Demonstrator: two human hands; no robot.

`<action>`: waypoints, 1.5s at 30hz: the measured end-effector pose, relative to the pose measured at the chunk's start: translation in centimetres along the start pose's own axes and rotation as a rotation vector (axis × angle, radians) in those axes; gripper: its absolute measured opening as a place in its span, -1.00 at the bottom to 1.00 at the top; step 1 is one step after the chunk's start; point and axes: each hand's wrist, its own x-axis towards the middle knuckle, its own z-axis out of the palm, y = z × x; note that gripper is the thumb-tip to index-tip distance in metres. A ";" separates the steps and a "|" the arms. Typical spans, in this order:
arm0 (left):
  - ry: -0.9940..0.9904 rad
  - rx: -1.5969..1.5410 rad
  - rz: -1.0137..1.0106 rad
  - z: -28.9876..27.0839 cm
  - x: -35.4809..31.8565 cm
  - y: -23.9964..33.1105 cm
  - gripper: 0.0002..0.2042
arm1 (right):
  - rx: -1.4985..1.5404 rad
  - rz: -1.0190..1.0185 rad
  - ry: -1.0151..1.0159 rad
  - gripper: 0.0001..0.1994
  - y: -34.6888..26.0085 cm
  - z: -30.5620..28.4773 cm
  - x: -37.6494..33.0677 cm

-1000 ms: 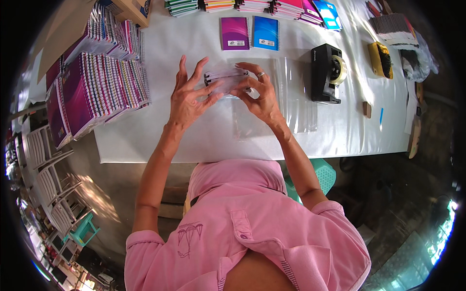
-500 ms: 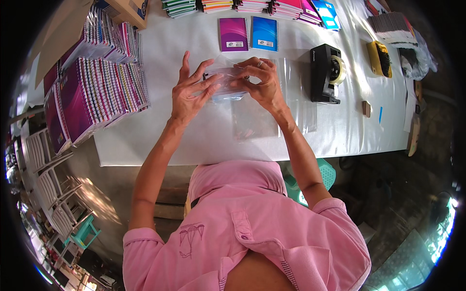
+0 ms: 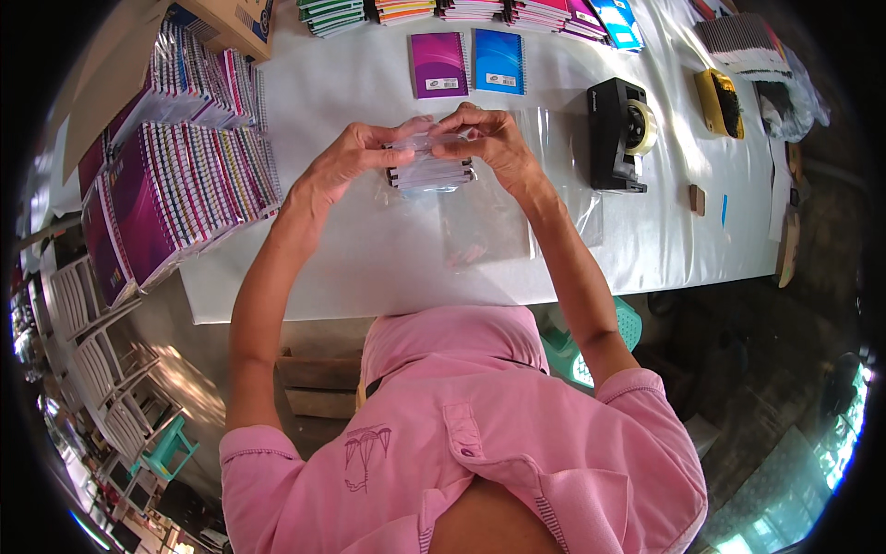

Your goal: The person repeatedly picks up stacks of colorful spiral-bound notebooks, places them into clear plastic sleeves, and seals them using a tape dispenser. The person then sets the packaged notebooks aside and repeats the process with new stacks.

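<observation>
Beyond the black tape dispenser (image 3: 616, 134), one of its kind on the white table (image 3: 369, 268), two single spiral notebooks lie side by side: one purple (image 3: 438, 65) and one blue (image 3: 499, 62). To the dispenser's right sits one yellow case (image 3: 718, 102). Two hands are in view, left (image 3: 346, 162) and right (image 3: 489, 138).

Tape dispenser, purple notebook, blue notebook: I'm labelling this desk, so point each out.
tape dispenser (image 3: 616, 134), head view, black body.
purple notebook (image 3: 438, 65), head view, cover middle.
blue notebook (image 3: 499, 61), head view, cover middle.
</observation>
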 end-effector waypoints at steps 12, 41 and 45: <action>0.203 1.490 0.469 3.7 -3.9 1.7 -0.42 | -0.322 -0.394 0.034 -0.74 0.3 1.1 -1.5; 0.355 1.839 0.452 7.1 -4.8 -0.3 -0.33 | -1.361 0.319 1.117 -0.84 9.9 -21.9 -19.1; 0.369 1.775 0.472 7.0 -5.5 -0.5 -0.35 | -0.197 0.263 0.725 -0.75 2.1 -11.3 -16.2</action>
